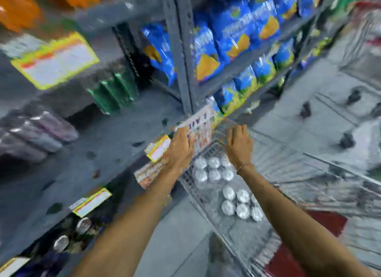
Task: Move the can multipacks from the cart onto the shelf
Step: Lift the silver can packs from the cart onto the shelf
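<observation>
The frame is motion-blurred. A wire cart (292, 153) stands at lower right, against the grey shelf (103, 144). Two clear-wrapped can multipacks with silver tops lie in it, one (214, 170) at the far end and one (241, 203) nearer me. A white printed multipack (203, 122) stands upright over the cart's far corner. My left hand (181, 148) lies against its left face, fingers wrapped on it. My right hand (239, 144) hovers to its right with fingers spread, a gap away from the pack.
Purple packs (39, 132) and green can packs (113, 91) sit on the shelf. Loose cans (82, 225) fill the level below. Blue chip bags (237, 39) crowd the bay on the right. Another cart (362, 29) stands at top right.
</observation>
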A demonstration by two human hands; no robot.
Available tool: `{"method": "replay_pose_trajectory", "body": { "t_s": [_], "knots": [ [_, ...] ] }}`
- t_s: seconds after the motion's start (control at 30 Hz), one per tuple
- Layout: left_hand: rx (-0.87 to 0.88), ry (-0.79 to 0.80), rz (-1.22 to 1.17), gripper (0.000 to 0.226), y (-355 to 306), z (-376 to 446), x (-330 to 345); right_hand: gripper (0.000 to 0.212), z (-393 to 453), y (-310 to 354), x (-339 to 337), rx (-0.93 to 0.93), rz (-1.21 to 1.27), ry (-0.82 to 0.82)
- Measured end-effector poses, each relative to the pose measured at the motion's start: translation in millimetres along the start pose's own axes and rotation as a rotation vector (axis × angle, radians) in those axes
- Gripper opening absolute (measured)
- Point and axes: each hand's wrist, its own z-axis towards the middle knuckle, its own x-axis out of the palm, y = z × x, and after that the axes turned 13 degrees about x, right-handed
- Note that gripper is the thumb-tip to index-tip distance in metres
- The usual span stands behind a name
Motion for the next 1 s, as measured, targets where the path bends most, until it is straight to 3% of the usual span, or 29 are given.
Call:
{"method": "replay_pose_trajectory", "body": {
  "t_s": [0.07,0.13,0.23,0.37,0.5,0.63,0.87,1.0],
  "knots": [
    [-0.051,0.043,-0.06,0.043,9.7,6.7,42.3,0.027,8.5,-39.7,15.1,0.197,-0.01,0.088],
    [-0.226,0.148,-0.07,0.037,20.4,2.7,75.9,0.031,6.9,-79.7,28.0,0.407,-0.065,0.229],
    [-0.483,0.251,-0.022,0.04,43.8,0.3,114.8,0.041,5.1,-114.5,51.5,0.505,-0.149,0.551],
    [-0.78,0.504,-0.039,0.055,70.4,-7.3,152.1,0.059,3.4,-132.0,83.8,0.666,-0.103,0.72],
    [-0.869,0.551,-0.169,0.045,65.0,-0.4,170.0,0.051,0.2,-139.8,110.4,0.817,0.084,0.608],
    [-0.958,0.408,-0.216,0.044,61.2,-1.0,180.0,0.035,1.4,-143.8,118.1,0.867,0.169,0.518],
    [-0.944,0.281,-0.219,0.042,61.1,4.2,164.2,0.037,-2.2,-121.9,101.2,0.786,0.179,0.399],
    [-0.87,0.262,-0.255,0.043,47.6,7.4,138.1,0.026,7.9,-105.9,69.3,0.72,0.153,0.301]
  ]
}}
